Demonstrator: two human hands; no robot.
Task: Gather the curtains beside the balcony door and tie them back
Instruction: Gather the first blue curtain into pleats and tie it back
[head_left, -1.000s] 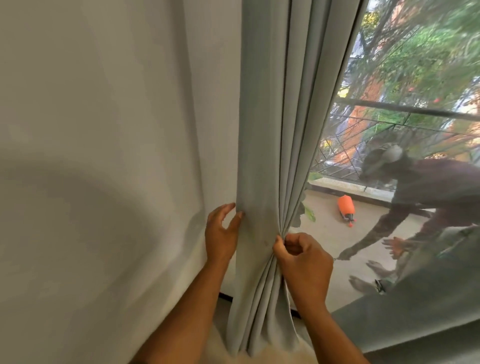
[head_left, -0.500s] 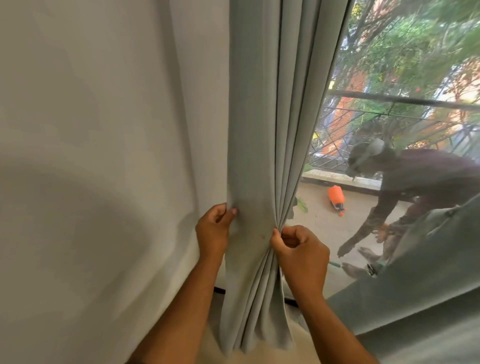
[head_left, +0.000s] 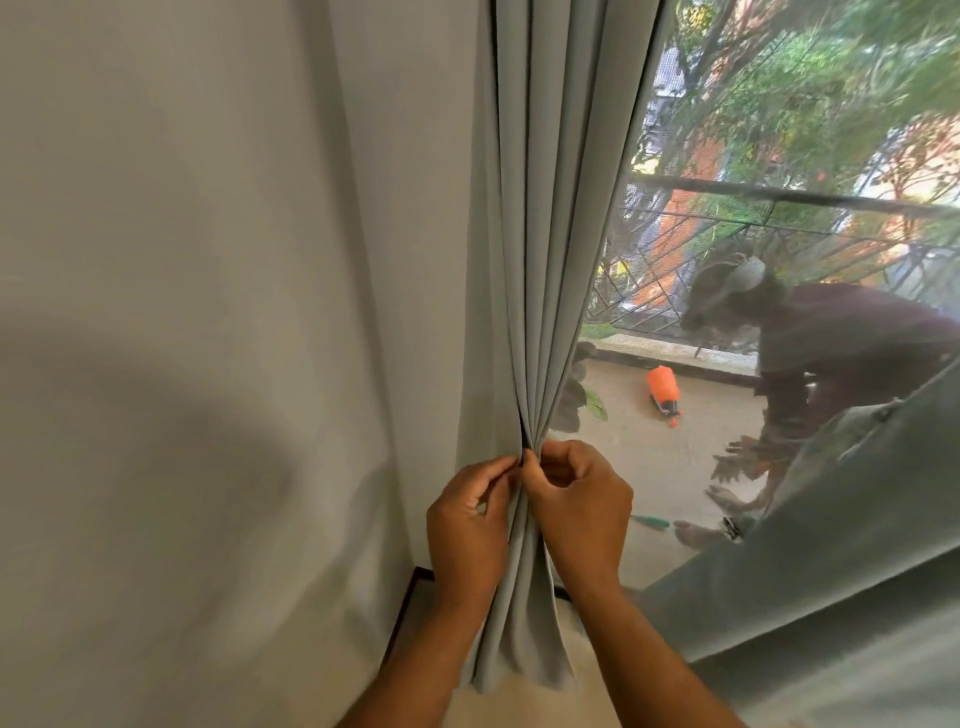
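A pale grey-green curtain (head_left: 550, 218) hangs in narrow folds between the white wall and the glass balcony door (head_left: 727, 467). Low down, its folds are pinched together into a thin bundle. My left hand (head_left: 467, 530) grips the bundle from the left side. My right hand (head_left: 576, 504) grips it from the right, thumb and fingers closed on the folds. The two hands touch at the fingertips. Below them the curtain fans out down to the floor. No tie-back is visible.
The white wall (head_left: 208, 364) fills the left half. Through the glass lie a balcony railing (head_left: 779, 197), an orange bottle (head_left: 663, 384) on the balcony floor, and my reflection. A second grey curtain panel (head_left: 831, 571) slants across the lower right.
My left hand has slid right from the curtain's left edge to meet the right hand, pulling the folds into a tighter bundle. The view has shifted slightly.
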